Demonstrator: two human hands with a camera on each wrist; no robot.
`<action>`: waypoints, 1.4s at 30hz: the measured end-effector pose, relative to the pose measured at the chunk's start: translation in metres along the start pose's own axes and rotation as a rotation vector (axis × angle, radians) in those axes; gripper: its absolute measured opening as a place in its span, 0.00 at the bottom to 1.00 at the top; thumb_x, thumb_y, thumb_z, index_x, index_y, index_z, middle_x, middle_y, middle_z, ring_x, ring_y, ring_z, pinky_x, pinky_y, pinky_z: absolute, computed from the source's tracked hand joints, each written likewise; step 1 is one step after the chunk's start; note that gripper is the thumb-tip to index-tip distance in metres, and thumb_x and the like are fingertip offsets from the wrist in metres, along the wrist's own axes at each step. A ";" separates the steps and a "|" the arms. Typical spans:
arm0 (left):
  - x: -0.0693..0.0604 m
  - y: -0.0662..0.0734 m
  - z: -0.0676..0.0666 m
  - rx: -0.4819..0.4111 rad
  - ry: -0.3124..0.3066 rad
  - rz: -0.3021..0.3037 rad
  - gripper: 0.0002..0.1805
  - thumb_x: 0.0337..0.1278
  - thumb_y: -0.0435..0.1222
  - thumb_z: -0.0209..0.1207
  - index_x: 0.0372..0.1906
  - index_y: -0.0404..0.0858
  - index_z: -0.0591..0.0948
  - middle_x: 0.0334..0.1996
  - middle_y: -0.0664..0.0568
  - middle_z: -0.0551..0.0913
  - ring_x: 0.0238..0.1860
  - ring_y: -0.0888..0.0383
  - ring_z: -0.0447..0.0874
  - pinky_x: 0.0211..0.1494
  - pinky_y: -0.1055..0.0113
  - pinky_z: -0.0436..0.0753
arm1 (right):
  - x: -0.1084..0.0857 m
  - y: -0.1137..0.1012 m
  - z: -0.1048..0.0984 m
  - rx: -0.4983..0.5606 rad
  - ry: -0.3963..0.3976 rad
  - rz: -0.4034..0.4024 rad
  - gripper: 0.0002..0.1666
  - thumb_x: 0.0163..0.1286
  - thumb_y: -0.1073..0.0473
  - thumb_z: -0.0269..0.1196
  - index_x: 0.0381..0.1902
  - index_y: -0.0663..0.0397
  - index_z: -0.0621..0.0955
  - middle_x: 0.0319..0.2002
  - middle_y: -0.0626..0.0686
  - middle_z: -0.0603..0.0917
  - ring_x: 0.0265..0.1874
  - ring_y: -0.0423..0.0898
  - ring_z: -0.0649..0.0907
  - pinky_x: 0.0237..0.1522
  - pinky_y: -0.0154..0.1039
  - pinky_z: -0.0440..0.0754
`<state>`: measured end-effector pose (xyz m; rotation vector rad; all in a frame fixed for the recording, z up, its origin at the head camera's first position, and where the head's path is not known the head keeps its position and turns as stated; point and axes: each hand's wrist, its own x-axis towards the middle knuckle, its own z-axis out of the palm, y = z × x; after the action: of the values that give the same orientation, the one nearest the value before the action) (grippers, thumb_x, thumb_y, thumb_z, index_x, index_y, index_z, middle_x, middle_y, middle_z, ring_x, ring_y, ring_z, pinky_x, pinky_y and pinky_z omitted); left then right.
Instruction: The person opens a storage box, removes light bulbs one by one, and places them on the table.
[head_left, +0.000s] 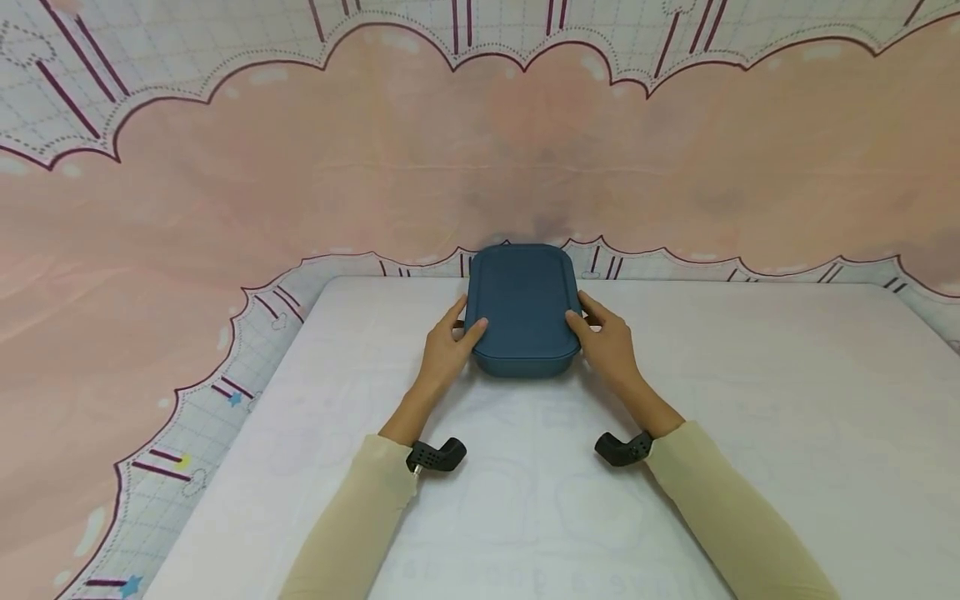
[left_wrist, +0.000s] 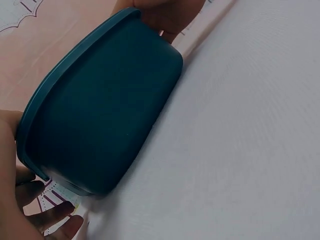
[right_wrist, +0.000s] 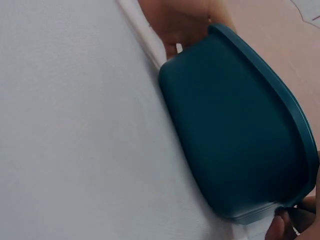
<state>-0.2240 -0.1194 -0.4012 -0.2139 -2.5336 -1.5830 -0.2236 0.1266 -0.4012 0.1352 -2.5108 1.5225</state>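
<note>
A dark blue lidded box (head_left: 523,310) sits between the two hands toward the far side of the white-covered table (head_left: 300,467), straight ahead of the person; its longer axis appears to run away from the body, so the left hand (head_left: 447,346) and right hand (head_left: 609,343) face each other across its width; each thumb lies over the lid's edge while the other fingers (left_wrist: 60,214) reach down along the side, so both have hold of the box, parted by about its rim's depth, though several fingertips are hidden; neither hand is clearly nearer, as both touch it, gripping closer to its near end than its far one; the near wall (left_wrist: 105,110) slopes inward to a base close against the table, and whether the whole base bears on it I cannot tell; black wrist devices (head_left: 438,455) sit beside the pale sleeves (head_left: 352,512), well apart from the box.
</note>
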 end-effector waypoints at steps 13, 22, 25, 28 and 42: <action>-0.002 -0.001 0.001 -0.042 0.003 0.006 0.35 0.66 0.48 0.56 0.74 0.43 0.60 0.61 0.40 0.72 0.46 0.47 0.79 0.43 0.60 0.79 | -0.002 0.001 0.006 -0.026 0.064 -0.015 0.30 0.74 0.50 0.53 0.70 0.53 0.66 0.41 0.62 0.78 0.36 0.54 0.77 0.37 0.41 0.72; -0.002 -0.002 0.001 -0.019 0.002 -0.018 0.38 0.64 0.54 0.56 0.74 0.46 0.59 0.61 0.43 0.72 0.37 0.50 0.79 0.39 0.64 0.77 | -0.004 0.000 0.010 -0.035 0.106 -0.029 0.29 0.74 0.52 0.54 0.70 0.53 0.67 0.37 0.61 0.76 0.33 0.53 0.75 0.35 0.41 0.70; -0.002 -0.001 0.002 -0.014 0.005 -0.004 0.38 0.64 0.53 0.56 0.74 0.45 0.59 0.62 0.43 0.72 0.36 0.49 0.78 0.38 0.62 0.76 | -0.004 -0.001 0.011 -0.029 0.121 -0.028 0.28 0.74 0.53 0.54 0.69 0.54 0.67 0.38 0.61 0.77 0.33 0.54 0.76 0.35 0.42 0.71; -0.002 0.001 0.003 -0.016 0.001 0.016 0.38 0.65 0.52 0.56 0.74 0.44 0.58 0.63 0.42 0.70 0.43 0.48 0.77 0.43 0.59 0.77 | -0.004 -0.002 0.011 -0.011 0.133 -0.024 0.28 0.74 0.56 0.53 0.69 0.56 0.67 0.40 0.62 0.78 0.34 0.54 0.76 0.36 0.42 0.72; -0.001 0.006 0.004 -0.011 0.029 0.027 0.37 0.65 0.50 0.56 0.73 0.41 0.60 0.67 0.42 0.67 0.62 0.48 0.68 0.59 0.53 0.72 | -0.002 -0.006 0.016 0.038 0.235 -0.110 0.25 0.71 0.65 0.54 0.65 0.66 0.71 0.55 0.64 0.78 0.41 0.55 0.74 0.41 0.46 0.71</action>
<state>-0.2218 -0.1128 -0.3977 -0.2234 -2.4901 -1.5795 -0.2221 0.1092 -0.4036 0.0915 -2.2552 1.4516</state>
